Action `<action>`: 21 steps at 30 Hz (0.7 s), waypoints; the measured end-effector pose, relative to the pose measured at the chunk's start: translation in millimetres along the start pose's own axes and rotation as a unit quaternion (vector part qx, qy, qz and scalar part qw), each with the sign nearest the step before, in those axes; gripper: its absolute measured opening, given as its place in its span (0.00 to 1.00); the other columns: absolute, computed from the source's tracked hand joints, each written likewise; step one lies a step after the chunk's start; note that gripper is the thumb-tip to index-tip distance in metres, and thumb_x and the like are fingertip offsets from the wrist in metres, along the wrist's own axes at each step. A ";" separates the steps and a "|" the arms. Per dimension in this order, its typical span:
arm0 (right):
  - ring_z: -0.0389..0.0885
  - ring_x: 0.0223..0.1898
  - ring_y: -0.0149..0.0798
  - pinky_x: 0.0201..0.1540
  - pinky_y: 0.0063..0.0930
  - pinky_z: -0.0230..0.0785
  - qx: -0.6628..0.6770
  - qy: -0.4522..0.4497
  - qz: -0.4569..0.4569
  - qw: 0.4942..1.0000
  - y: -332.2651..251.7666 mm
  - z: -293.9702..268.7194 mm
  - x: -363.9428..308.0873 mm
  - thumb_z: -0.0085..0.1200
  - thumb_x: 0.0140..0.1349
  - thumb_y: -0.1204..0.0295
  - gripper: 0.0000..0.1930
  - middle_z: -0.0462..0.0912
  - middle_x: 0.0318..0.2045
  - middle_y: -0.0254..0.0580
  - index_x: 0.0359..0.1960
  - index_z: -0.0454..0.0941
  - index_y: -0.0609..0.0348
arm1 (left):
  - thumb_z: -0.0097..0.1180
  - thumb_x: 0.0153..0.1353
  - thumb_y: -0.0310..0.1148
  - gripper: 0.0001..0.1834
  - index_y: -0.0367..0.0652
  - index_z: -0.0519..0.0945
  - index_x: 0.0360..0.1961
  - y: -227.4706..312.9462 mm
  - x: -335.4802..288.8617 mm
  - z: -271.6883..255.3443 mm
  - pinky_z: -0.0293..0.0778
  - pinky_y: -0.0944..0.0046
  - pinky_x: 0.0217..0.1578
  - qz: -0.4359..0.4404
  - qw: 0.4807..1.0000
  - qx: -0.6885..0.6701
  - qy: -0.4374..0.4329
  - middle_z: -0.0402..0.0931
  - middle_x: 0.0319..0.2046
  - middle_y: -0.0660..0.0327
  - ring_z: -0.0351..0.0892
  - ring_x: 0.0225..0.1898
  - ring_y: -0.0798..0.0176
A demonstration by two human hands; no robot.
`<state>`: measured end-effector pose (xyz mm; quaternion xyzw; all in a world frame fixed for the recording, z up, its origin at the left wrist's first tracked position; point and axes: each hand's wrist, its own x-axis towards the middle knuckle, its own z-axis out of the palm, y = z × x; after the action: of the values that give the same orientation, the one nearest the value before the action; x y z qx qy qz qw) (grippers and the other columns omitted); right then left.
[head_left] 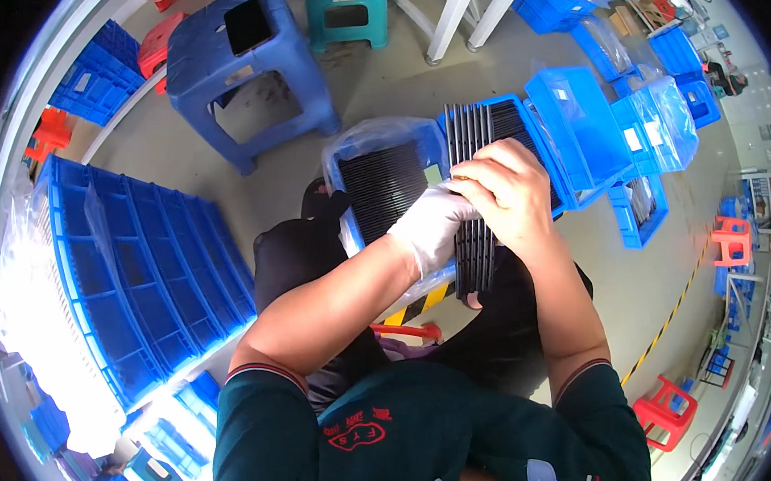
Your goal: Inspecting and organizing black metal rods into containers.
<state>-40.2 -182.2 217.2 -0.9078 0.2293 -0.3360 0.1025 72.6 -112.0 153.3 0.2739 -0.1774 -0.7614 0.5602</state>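
Left bin (334,177): plastic-lined, likely against scratches
Left hand (431,224): gloved, closed round rods mid-length, probably steadying
Black rods (474,266): side by side, between both hands
Right hand (514,185): bare, fingers curled over rods, seemingly aligning
Right bin (531,123): within easy reach

In front of the worker, two bins stand side by side: the left bin (332,174) and the right bin (535,136), rows of strips (378,192) in each. More strips lie in the hands, above where the bins meet. Crates (143,284) stack up on the worker's left; a stool (203,61) stands ahead-left, a phone-like slab (249,27) on top. Further bins (573,107) crowd the right.
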 end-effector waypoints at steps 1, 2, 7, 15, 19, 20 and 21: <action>0.78 0.30 0.39 0.34 0.32 0.73 -0.006 -0.004 -0.011 1.000 0.0 0.6 -0.3 0.67 0.46 0.70 0.06 0.78 0.27 0.34 0.27 0.84 0.54 | 0.59 0.58 0.25 0.09 0.43 0.79 0.41 -1.3 0.4 -1.7 0.72 0.66 0.48 -0.003 1.000 0.002 -0.002 0.79 0.40 0.63 0.78 0.45 0.68; 0.78 0.30 0.39 0.35 0.33 0.73 -0.011 -0.006 -0.006 1.000 -0.7 0.3 -0.4 0.66 0.47 0.69 0.06 0.78 0.26 0.34 0.27 0.84 0.54 | 0.58 0.58 0.26 0.09 0.42 0.79 0.41 -3.1 0.8 -3.9 0.73 0.66 0.47 0.017 1.000 0.003 0.007 0.79 0.39 0.63 0.78 0.45 0.68; 0.79 0.31 0.40 0.35 0.34 0.74 0.006 0.008 -0.010 1.000 0.7 -2.8 0.3 0.65 0.48 0.70 0.06 0.79 0.27 0.35 0.28 0.83 0.54 | 0.55 0.57 0.24 0.11 0.40 0.78 0.43 3.9 0.7 2.8 0.72 0.66 0.44 -0.008 0.999 -0.004 0.048 0.78 0.38 0.61 0.78 0.41 0.66; 0.81 0.27 0.35 0.29 0.26 0.72 0.107 0.125 0.110 0.980 -4.4 -26.1 7.8 0.64 0.53 0.79 0.05 0.82 0.28 0.40 0.32 0.83 0.61 | 0.49 0.67 0.28 0.11 0.38 0.75 0.48 38.8 4.7 18.0 0.80 0.52 0.43 -0.021 0.992 -0.122 0.023 0.80 0.40 0.55 0.83 0.41 0.54; 0.82 0.29 0.37 0.31 0.26 0.73 0.091 0.068 0.140 0.984 -4.6 -32.9 11.8 0.64 0.53 0.78 0.06 0.82 0.28 0.40 0.33 0.83 0.60 | 0.49 0.69 0.40 0.18 0.36 0.76 0.50 54.1 10.1 4.7 0.80 0.44 0.46 0.045 0.979 -0.188 -0.068 0.81 0.43 0.51 0.83 0.43 0.51; 0.82 0.29 0.37 0.31 0.26 0.73 0.102 0.059 0.141 0.983 -3.8 -29.6 10.5 0.63 0.53 0.78 0.06 0.82 0.29 0.40 0.33 0.83 0.60 | 0.48 0.69 0.40 0.18 0.37 0.75 0.50 55.8 8.1 0.4 0.80 0.44 0.46 0.041 0.982 -0.184 -0.026 0.81 0.43 0.51 0.83 0.43 0.50; 0.82 0.29 0.37 0.31 0.26 0.72 0.114 0.049 0.140 0.982 -1.9 -25.8 9.2 0.63 0.53 0.78 0.06 0.82 0.29 0.40 0.33 0.83 0.60 | 0.48 0.70 0.40 0.17 0.37 0.75 0.50 59.0 7.5 -0.1 0.80 0.44 0.47 0.047 0.984 -0.174 0.005 0.81 0.43 0.51 0.83 0.44 0.50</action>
<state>-50.3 -185.9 242.4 -0.8315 0.3193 -0.3863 0.2397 115.6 -137.4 185.6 0.1676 -0.0517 -0.7521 0.6353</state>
